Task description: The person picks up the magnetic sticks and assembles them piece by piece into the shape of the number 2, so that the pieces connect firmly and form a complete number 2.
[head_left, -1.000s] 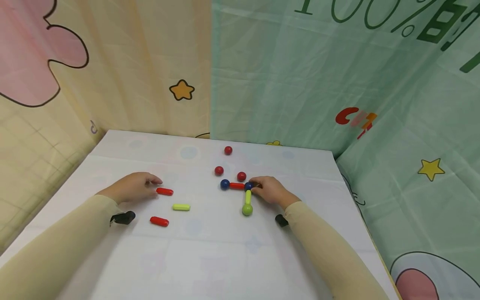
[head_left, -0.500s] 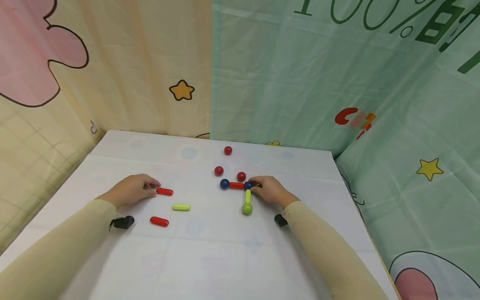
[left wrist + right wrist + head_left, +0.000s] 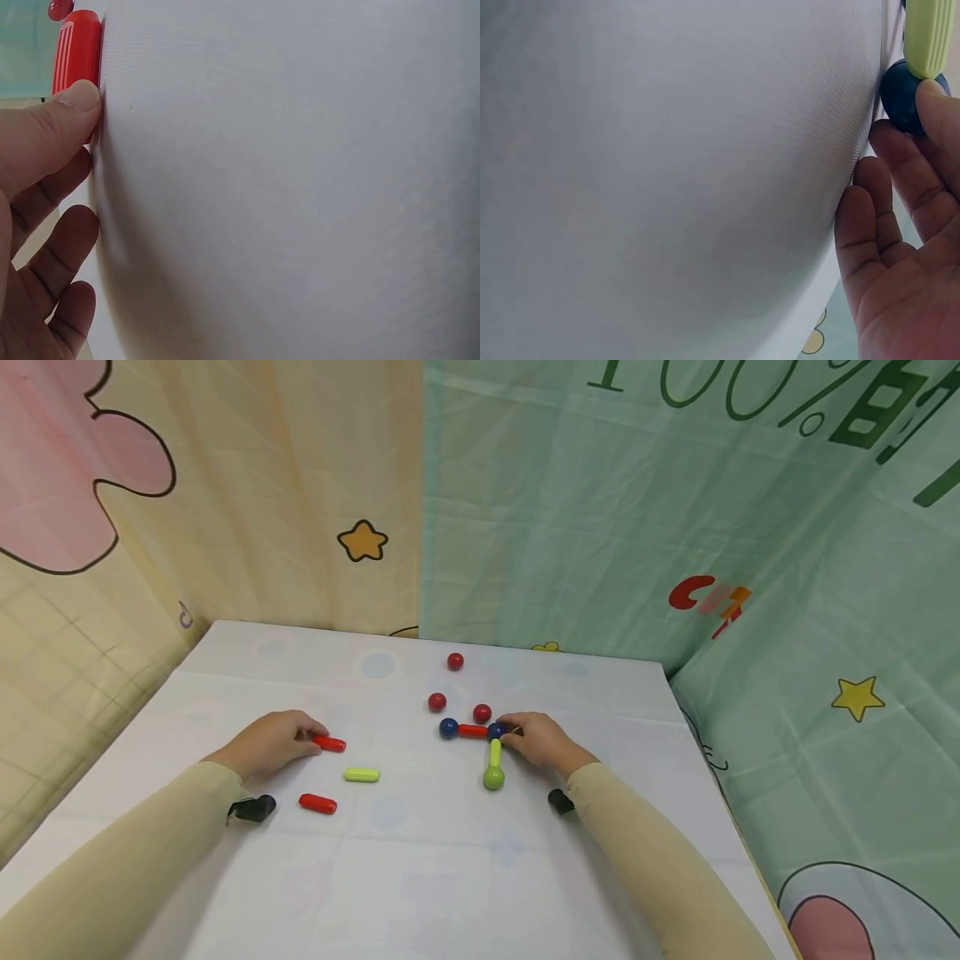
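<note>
My left hand [image 3: 273, 743] pinches one end of a ridged red rod [image 3: 331, 744] between thumb and index finger; the left wrist view shows the thumb on the red rod [image 3: 77, 49], other fingers loosely bent. At the right, my right hand [image 3: 543, 741] holds a dark blue ball [image 3: 495, 732] by thumb and fingertips. This ball is the corner of a joined piece: a red rod [image 3: 472, 731] runs left to a second blue ball [image 3: 448, 728], and a lime rod [image 3: 495, 752] runs down to a green ball [image 3: 493, 777]. In the right wrist view, the thumb presses the blue ball [image 3: 901, 97] beside the lime rod [image 3: 928, 37].
Three loose red balls lie behind the joined piece: one far back [image 3: 455, 662], a left ball [image 3: 437, 702] and a right ball [image 3: 482, 713]. A lime rod [image 3: 362, 775] and another red rod [image 3: 318, 803] lie nearer me. Printed curtains [image 3: 540, 527] hang behind the white table [image 3: 420, 893].
My left hand has moved slightly right onto the end of the red rod and now grips it. The right hand and the joined piece have stayed in place.
</note>
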Available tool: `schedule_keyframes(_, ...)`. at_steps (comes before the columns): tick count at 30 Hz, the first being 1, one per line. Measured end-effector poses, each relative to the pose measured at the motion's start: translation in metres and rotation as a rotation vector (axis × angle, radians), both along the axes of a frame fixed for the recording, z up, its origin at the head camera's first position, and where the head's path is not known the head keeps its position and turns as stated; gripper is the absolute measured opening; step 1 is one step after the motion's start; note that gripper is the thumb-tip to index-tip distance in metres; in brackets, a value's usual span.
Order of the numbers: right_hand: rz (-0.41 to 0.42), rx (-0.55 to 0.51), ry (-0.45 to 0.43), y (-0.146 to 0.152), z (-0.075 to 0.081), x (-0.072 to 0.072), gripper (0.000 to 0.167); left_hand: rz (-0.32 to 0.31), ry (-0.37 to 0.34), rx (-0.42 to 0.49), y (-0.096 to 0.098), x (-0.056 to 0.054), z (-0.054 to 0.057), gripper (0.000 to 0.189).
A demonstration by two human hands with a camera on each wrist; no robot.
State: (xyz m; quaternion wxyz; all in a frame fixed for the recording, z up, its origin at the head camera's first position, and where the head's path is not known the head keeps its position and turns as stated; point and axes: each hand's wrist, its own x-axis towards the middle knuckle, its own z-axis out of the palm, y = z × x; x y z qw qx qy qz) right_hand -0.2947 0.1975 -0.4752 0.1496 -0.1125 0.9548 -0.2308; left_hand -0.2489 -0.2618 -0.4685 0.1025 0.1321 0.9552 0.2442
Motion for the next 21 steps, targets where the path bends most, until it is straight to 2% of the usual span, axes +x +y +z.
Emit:
schedule_keyframes(10,-0.002,-0.006,-0.005,-0.001,0.000,0.000,0.039,0.015,0.007,0.032,0.013,0.001,-0.003,0.029)
schedule_keyframes(19,-0.003,-0.015,-0.003,0.000,0.001,0.001,0.039,-0.034,-0.014,0.063,0.045,0.001,0.002,0.028)
schedule_keyframes(21,-0.003,-0.015,-0.003,0.000,0.002,0.001,0.039,-0.028,-0.031,0.077,0.054,0.001,0.002,0.027)
